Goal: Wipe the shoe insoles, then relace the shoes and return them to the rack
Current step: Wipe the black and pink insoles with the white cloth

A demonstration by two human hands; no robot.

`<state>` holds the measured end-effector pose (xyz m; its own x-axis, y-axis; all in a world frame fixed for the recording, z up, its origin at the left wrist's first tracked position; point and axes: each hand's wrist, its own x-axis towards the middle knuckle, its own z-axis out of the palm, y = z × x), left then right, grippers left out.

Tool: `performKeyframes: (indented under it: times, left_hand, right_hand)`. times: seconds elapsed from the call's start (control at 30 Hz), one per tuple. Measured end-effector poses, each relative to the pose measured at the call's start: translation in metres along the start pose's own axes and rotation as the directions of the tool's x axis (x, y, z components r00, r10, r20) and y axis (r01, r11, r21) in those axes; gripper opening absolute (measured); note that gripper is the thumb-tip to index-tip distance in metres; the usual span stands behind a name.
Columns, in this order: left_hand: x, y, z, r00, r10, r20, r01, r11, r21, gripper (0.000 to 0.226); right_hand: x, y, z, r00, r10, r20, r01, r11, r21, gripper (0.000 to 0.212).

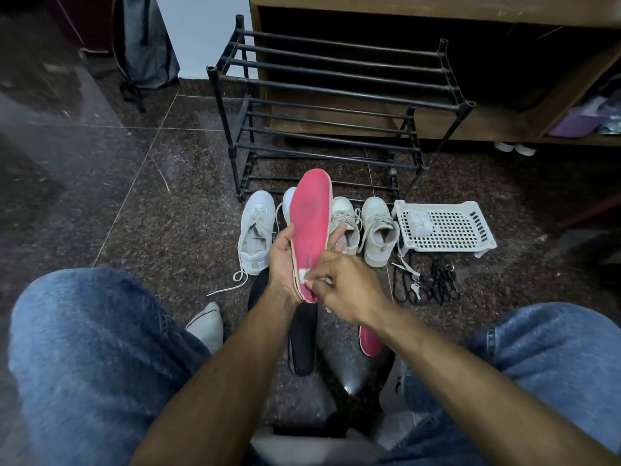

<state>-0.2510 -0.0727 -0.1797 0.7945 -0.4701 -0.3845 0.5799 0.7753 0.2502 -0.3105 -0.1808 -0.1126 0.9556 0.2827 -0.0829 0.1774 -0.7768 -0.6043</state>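
Pink insole [311, 230], upright at 12 o'clock of the lap: likely light, thin, flexible foam, best held by its edges; left hand [281, 260] grips its heel edge, right hand [346, 284] pinches a white wipe [304, 274] against its heel.

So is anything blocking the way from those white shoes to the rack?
Nothing visible. The shoes sit on the floor right in front of the rack, whose bars look bare. The white basket lies off to the right, not between them.
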Motion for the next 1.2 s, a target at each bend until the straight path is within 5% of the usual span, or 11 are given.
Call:
performKeyframes:
  times: [0.2, 0.33, 0.43, 0.6, 0.73, 0.9, 1.07, 1.13, 1.2]
  left_hand:
    - [-0.002, -0.013, 0.008, 0.997, -0.061, -0.041, 0.064, 0.994, 0.089, 0.056]
    - [-0.003, -0.007, 0.004, 0.998, -0.033, -0.046, 0.036, 0.997, 0.065, 0.060]
    - [0.000, 0.003, -0.001, 0.999, -0.013, -0.036, 0.013, 1.000, 0.013, 0.057]
    - [0.002, 0.001, 0.005, 0.998, -0.014, -0.062, 0.017, 0.999, 0.047, 0.061]
    - [0.003, -0.006, 0.008, 0.991, 0.004, -0.130, 0.016, 0.988, 0.155, 0.066]
    - [-0.002, -0.013, 0.000, 0.981, 0.028, -0.191, 0.003, 0.987, 0.162, 0.046]
    - [-0.003, -0.004, 0.003, 0.992, -0.015, -0.126, 0.029, 0.993, 0.116, 0.057]
    - [-0.002, -0.002, 0.006, 0.996, -0.027, -0.086, 0.036, 0.994, 0.108, 0.057]
    - [-0.001, -0.001, 0.012, 0.998, -0.025, -0.059, 0.033, 0.992, 0.123, 0.059]
  right_hand:
    - [0.022, 0.004, -0.008, 0.980, 0.064, -0.186, -0.118, 0.947, -0.300, 0.016]
    - [0.024, 0.000, -0.004, 0.982, 0.118, -0.147, -0.132, 0.987, -0.088, 0.013]
    - [0.001, -0.003, 0.003, 0.999, 0.026, -0.024, -0.025, 0.999, 0.039, 0.014]
    - [0.000, 0.012, 0.004, 0.998, -0.017, -0.059, 0.016, 1.000, -0.023, 0.016]
    - [0.016, 0.014, 0.006, 0.978, 0.101, -0.183, -0.119, 0.989, -0.088, 0.016]
    - [0.030, 0.017, 0.006, 0.955, 0.248, -0.161, -0.245, 0.969, 0.035, 0.015]
    - [0.017, 0.010, 0.003, 0.998, 0.039, 0.056, -0.038, 0.999, -0.018, 0.016]
    - [0.017, 0.007, -0.001, 1.000, -0.021, -0.002, 0.021, 0.988, -0.152, 0.019]
    - [0.021, 0.009, -0.002, 0.992, 0.011, -0.124, -0.020, 0.998, -0.064, 0.018]
